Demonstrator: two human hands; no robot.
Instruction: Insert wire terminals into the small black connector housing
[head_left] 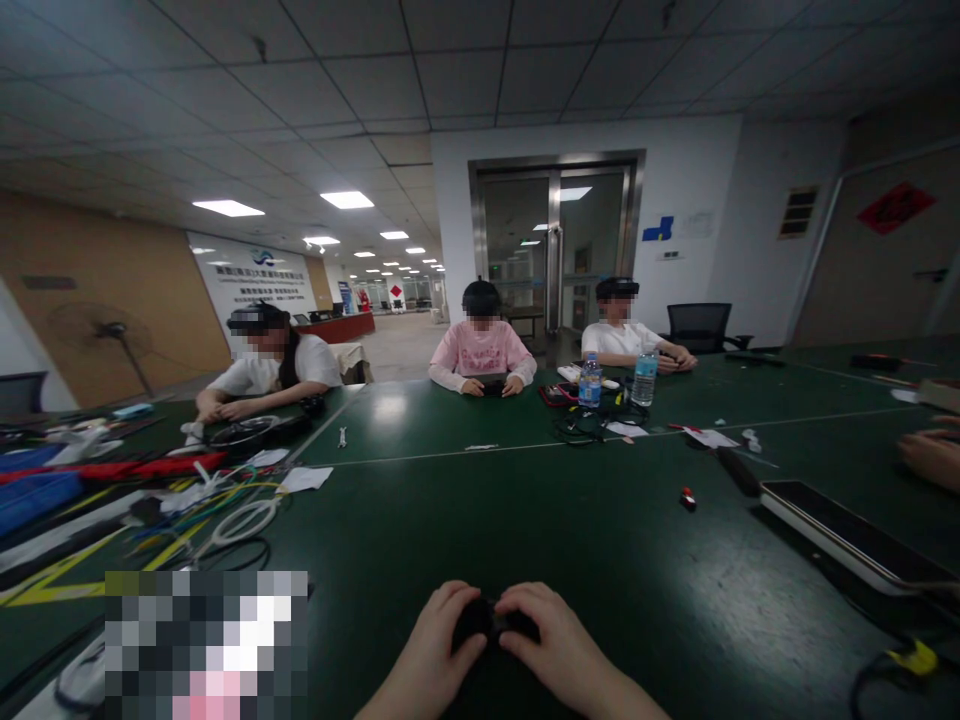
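Both hands are at the bottom middle of the head view, over the green table point(360, 540). My left hand point(442, 640) has its fingers curled round the left side of a small black object point(491, 622). On the other side, my right hand point(547, 635) grips the same object with thumb and fingers. The fingertips nearly meet at its middle. The object is dark and partly covered by the fingers, so I cannot make out what it is.
Cables point(244, 522) and a blue tray point(37, 500) lie at the left. A flat device point(847, 535) lies right, near a small red item point(688, 499). Bottles point(589, 382) stand farther back. Three people sit across, and another person's hand point(930, 455) rests at the right edge.
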